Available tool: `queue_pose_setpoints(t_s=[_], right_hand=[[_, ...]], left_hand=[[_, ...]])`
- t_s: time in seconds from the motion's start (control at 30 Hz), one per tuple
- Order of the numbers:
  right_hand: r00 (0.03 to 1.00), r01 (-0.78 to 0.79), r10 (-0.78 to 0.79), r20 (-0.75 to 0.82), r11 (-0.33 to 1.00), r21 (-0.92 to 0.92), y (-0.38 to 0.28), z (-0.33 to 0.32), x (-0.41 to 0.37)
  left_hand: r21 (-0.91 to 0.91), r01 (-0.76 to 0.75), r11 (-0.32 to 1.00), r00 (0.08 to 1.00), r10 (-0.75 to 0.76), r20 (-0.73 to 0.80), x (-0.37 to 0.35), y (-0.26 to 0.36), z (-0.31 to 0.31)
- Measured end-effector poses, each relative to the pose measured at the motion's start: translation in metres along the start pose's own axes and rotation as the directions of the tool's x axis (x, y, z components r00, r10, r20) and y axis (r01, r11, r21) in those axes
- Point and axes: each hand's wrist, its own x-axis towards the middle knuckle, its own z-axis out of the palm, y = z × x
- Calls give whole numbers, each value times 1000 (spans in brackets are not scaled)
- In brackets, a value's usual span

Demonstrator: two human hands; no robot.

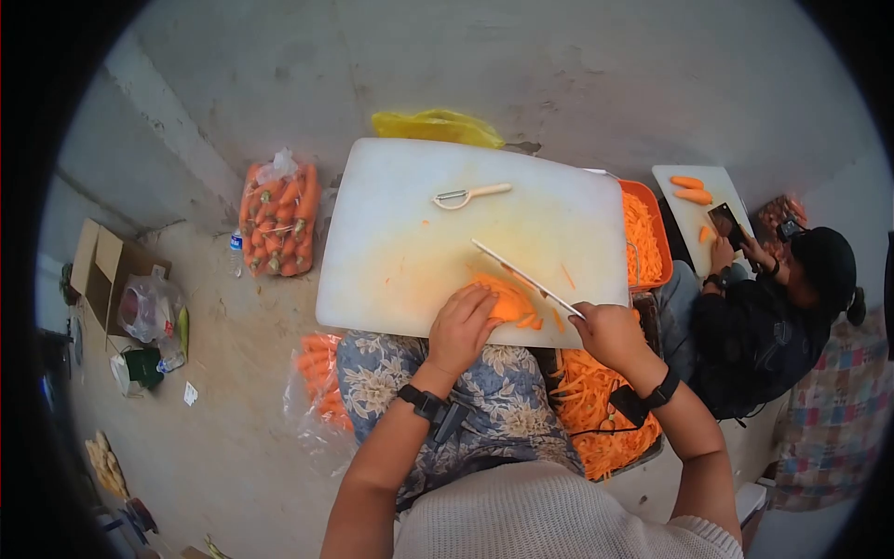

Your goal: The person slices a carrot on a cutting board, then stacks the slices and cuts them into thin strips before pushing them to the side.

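A large white cutting board (372, 224) lies in front of me, with a stack of sliced carrot (507, 303) near its front edge. My left hand (462, 326) presses on the left side of the slices, its fingers bent over them. In my right hand (610, 333) is the handle of a knife (521, 276). The blade points up and left, just beyond and right of the slices, with carrot bits along it. Farther back on the board rests a pale-handled peeler (473, 195).
An orange crate (666, 238) and a dark tray of carrot strips (601, 419) stand right. Bagged carrots (279, 219) are left, with more bagged carrots (326, 377) by my leg. A cardboard box (102, 275) sits far left. Another person (764, 326) holds a phone beside a smaller board (680, 210).
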Motion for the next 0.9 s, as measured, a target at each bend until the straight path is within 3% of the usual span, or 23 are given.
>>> queue_pose_setpoints(t_s=[0.07, 0.37, 0.7, 0.9], right_hand=[[999, 4, -3, -48, 1000, 5, -6, -8, 1], [992, 122, -121, 33, 992, -30, -23, -10, 20], [982, 94, -68, 175, 985, -146, -22, -23, 22], [978, 162, -134, 158, 970, -181, -14, -22, 25]], left_hand=[[4, 6, 1000, 1000, -6, 3, -2, -1, 2], [10, 38, 999, 999, -38, 14, 4, 4, -1], [4, 76, 997, 992, -76, 105, 10, 7, -7], [18, 94, 995, 988, -96, 125, 10, 6, -5]])
